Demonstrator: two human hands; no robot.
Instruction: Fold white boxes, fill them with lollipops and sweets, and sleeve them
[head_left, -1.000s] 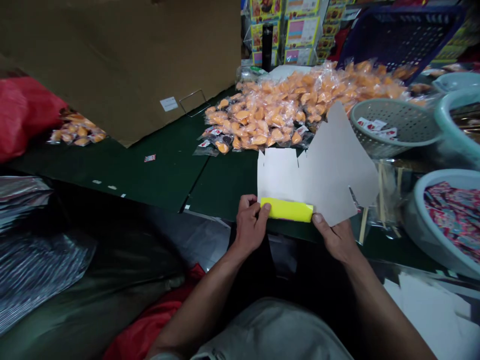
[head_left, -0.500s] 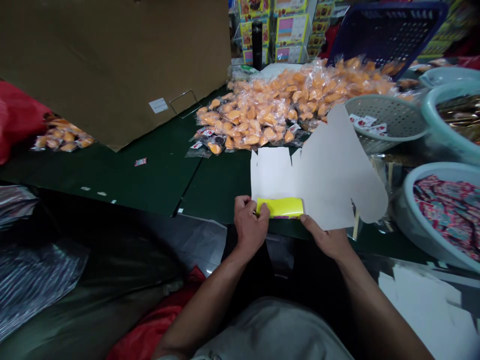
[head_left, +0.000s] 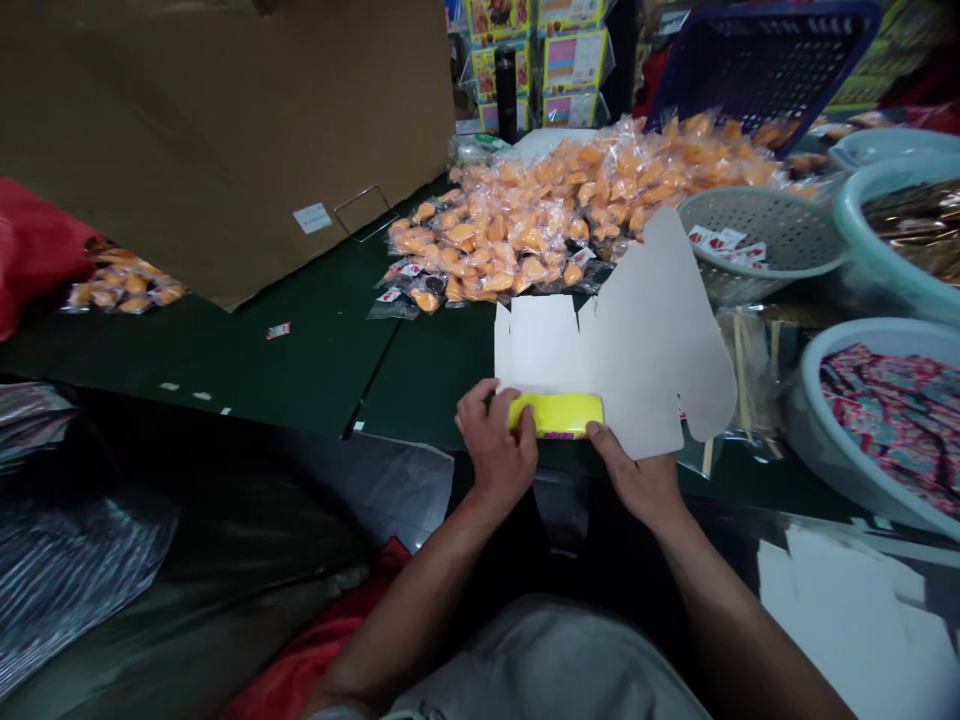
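The left hand [head_left: 495, 440] has its grip closed on the left end of a yellow flap [head_left: 559, 412], part of a white card [head_left: 652, 340] at the worktop's near edge, in front of the person. The right hand [head_left: 637, 475] is closed on the card too, thumb by the flap's right end, its fingers mostly hidden underneath. Holding both ends probably keeps the fold straight and stops the wide part of the card from swinging; whether that part lies flat or floats slightly, I cannot tell.

The worktop [head_left: 442, 360] is dark green, with a seam and a few scraps on it. Behind the card sits a heap of wrapped orange pieces [head_left: 517, 235]; to the right stand a grey colander [head_left: 795, 225] and a basin [head_left: 806, 405] of pink packets, seemingly placed within easy reach. A big cardboard box [head_left: 225, 130] fills the far left. Packs [head_left: 574, 60] hang at the back of this crowded room, and more white sheets [head_left: 847, 600] lie low at the right
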